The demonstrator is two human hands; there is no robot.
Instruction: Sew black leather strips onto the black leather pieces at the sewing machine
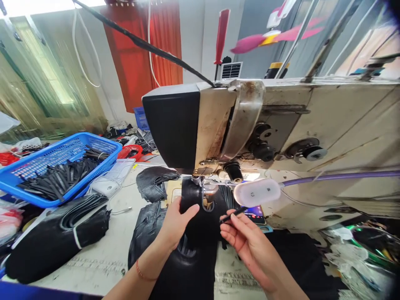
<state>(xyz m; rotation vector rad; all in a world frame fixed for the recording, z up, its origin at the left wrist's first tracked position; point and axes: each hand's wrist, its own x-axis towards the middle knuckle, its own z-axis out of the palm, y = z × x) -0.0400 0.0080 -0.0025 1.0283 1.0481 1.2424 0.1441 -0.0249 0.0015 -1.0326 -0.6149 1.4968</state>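
Observation:
My left hand (pixel 175 225) lies on a curved black leather-like piece (pixel 203 229) at the sewing machine's presser foot (pixel 208 200). Its thumb is stretched out over the piece, apart from the forefinger; the other fingers are mostly hidden. To the right, my right hand (pixel 246 239) pinches a thin black strip (pixel 233 215) between thumb and fingers, just beside that piece. The sewing machine (pixel 281 125) reaches over both hands. More black pieces (pixel 146 225) lie stacked left of the foot, partly behind my left wrist.
A blue basket (pixel 108 143) with black strips stands at the left, near a tied black bundle (pixel 46 241). A white lamp (pixel 258 193) hangs on a purple cable close above my right hand. Behind it is a phone (pixel 254 213). Black cloth (pixel 300 262) lies at the right.

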